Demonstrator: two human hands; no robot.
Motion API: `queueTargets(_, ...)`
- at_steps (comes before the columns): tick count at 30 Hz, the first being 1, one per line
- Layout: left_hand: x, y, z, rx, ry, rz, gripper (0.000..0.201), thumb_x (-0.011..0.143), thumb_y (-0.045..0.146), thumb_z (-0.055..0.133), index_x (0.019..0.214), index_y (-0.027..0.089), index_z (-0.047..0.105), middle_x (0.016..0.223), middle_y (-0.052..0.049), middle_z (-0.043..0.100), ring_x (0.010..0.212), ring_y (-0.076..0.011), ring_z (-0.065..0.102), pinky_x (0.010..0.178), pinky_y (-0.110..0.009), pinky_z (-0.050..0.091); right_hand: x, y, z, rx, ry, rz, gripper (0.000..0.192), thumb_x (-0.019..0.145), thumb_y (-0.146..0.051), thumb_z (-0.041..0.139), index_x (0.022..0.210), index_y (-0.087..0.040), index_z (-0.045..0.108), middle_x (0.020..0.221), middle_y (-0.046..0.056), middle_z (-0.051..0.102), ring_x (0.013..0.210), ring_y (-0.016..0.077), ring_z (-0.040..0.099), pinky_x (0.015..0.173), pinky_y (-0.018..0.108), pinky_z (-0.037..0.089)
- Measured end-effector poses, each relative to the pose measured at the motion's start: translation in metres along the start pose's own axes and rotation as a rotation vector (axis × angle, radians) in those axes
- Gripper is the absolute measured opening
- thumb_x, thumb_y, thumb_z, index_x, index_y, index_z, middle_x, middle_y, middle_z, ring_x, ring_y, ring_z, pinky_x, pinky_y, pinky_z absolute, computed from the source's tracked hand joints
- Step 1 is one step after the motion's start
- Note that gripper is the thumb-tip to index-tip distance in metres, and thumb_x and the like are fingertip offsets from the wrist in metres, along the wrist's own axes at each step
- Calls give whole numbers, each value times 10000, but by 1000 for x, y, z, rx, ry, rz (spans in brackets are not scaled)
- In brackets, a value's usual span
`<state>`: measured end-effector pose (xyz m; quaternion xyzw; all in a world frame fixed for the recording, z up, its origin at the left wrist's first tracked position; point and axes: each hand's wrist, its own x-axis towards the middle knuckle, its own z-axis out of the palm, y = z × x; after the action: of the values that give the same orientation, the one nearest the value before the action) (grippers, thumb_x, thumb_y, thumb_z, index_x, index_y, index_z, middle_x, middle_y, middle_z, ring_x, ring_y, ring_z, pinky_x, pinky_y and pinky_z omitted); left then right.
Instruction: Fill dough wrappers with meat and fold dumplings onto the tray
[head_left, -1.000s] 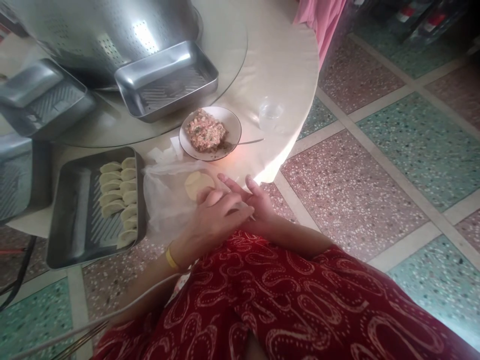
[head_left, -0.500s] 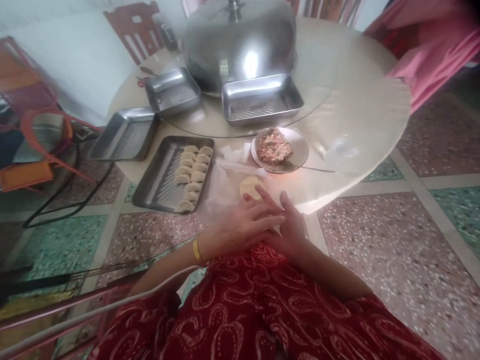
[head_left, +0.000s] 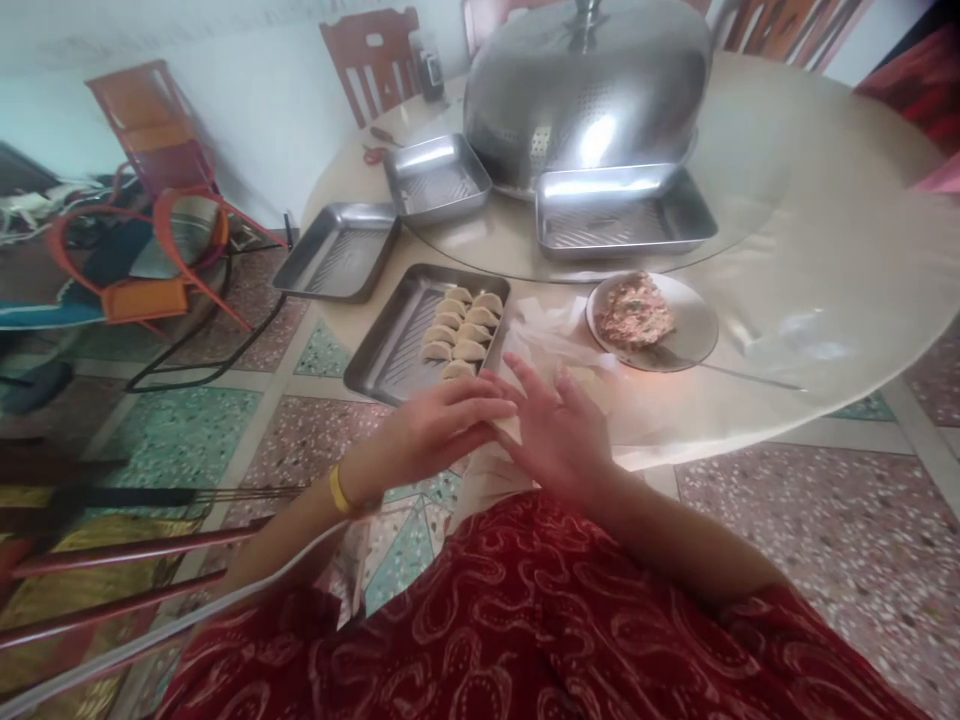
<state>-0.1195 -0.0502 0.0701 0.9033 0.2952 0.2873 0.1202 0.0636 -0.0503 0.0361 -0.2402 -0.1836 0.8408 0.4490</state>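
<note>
Fingers (head_left: 480, 405) of the left hand (head_left: 435, 430) lie nearly straight over the right hand (head_left: 559, 435), pressing a pale wrapper edge (head_left: 510, 428) between them — what they pinch is mostly hidden. Just beyond the fingertips sits the dumpling tray (head_left: 390, 350) on the worktop (head_left: 787, 260); right of it, farther off, the filling plate (head_left: 694, 320).

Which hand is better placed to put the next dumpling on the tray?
Left, probably. The left hand lies just below the tray of folded dumplings, its fingertips beside the nearest one. The right hand sits farther right, over the plastic sheet.
</note>
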Motion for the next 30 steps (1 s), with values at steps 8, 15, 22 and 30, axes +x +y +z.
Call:
queueTargets(8,-45,-92,-23,98,-36,-272,218,936,224,600,1147,203,649,1092,-69,684,940,-128,678,825,-257,565,-10,-25,-27,36,268,-50,596,832,-721,462,1253,-325,606,1299,72,667,1320,291,543,1158,585,327)
queueTargets(15,-52,-130,-6,143,-202,-350,242,960,290,537,1143,210,674,1088,-78,695,965,-172,682,857,-313,562,-25,-37,-49,33,364,-145,595,827,-718,470,1264,-340,613,1333,76,650,1312,302,555,1167,603,323)
queueTargets(22,-53,-129,-5,210,-256,-384,250,972,285,508,1153,204,660,1111,-82,696,982,-177,684,861,-308,556,-27,-42,-56,4,369,-196,604,833,-709,456,1286,-338,605,1349,75,641,1318,314,549,1180,634,277)
queueTargets(30,-51,-126,1,313,-262,-412,250,982,296,491,1157,209,647,1094,-75,677,923,-161,684,812,-280,543,-23,-38,-58,11,396,-168,581,818,-734,475,1233,-360,636,1328,64,652,1321,312,545,1157,633,315)
